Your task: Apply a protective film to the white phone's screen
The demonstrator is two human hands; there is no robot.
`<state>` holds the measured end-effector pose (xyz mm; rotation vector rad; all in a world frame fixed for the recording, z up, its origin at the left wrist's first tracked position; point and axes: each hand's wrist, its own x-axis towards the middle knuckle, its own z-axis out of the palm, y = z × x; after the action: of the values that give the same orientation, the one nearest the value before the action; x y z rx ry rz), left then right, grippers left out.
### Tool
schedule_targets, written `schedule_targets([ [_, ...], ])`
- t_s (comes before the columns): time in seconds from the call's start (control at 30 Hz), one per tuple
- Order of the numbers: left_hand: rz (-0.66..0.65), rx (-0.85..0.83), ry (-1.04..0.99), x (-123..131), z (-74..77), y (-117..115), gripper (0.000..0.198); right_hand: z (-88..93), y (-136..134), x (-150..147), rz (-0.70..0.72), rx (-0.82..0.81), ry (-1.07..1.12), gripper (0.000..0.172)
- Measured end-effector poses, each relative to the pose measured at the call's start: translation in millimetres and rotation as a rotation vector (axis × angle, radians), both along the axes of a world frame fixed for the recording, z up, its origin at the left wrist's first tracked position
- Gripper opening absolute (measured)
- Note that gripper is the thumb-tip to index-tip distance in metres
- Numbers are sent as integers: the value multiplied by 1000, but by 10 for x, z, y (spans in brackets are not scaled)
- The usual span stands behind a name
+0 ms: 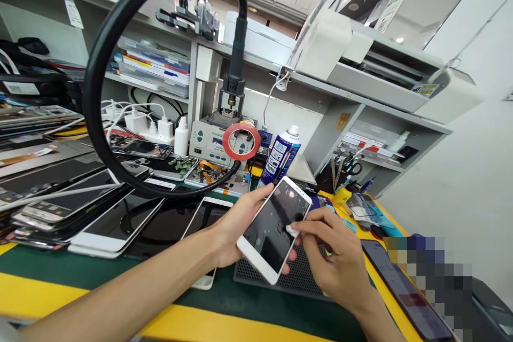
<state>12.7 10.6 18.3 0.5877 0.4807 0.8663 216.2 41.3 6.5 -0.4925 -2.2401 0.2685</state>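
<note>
A white-framed smartphone [272, 224] lies tilted in my left hand [236, 230], its dark screen facing up and my fingers wrapped around its edges. Against the screen, near its right edge, a small white wipe [292, 230] is pinched in the fingertips of my right hand [334, 251]. Reflections show on the glass. Beneath my hands is a black perforated mat [256, 276]. Another white phone [206, 282] lies on the bench, partly covered by my left forearm.
Several phones and screens [108, 222] are stacked at left. A black hose [94, 91] loops above them from a hot-air station [208, 141] with a roll of red tape [228, 141]. Behind the phone stands a blue spray can [278, 157]; a long dark phone [406, 288] lies at right.
</note>
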Motion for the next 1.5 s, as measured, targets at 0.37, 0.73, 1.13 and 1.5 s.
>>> schedule_targets([
  [0.37, -1, 1, 67, 28, -34, 16, 70, 8, 205, 37, -309, 43, 74, 22],
  [0.73, -128, -51, 136, 98, -113, 18, 74, -56, 233, 25, -257, 77, 41, 23],
  [1.13, -211, -54, 178, 119, -157, 33, 73, -53, 223, 15, -214, 68, 16, 27],
  [1.5, -212, -51, 203, 125, -154, 25, 75, -96, 78, -93, -125, 73, -16, 32],
])
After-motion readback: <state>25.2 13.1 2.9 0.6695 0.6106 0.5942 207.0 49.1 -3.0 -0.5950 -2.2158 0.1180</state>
